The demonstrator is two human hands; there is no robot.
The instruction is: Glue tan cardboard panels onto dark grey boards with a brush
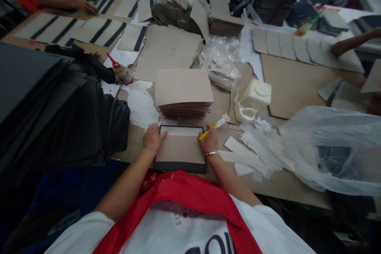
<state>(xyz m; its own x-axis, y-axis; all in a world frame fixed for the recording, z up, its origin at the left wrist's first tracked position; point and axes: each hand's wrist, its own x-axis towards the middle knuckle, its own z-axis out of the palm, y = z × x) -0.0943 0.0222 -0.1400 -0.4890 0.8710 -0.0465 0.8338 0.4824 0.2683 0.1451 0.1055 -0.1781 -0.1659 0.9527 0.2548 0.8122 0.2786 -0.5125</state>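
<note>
Black-edged card panel on the tabletop, between both hands.
Left hand open, lying flat on its top-left corner; right hand has its grip closed on a yellow-handled glue brush. Panel looks light, thin, stiff; best held by its black edges.

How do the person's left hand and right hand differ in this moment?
The right hand grips a yellow-handled brush, while the left hand holds no tool. The right hand wears a silver bangle; the left wrist looks bare. Both hands share one thing: each rests on an edge of the black-edged tan board.
</note>
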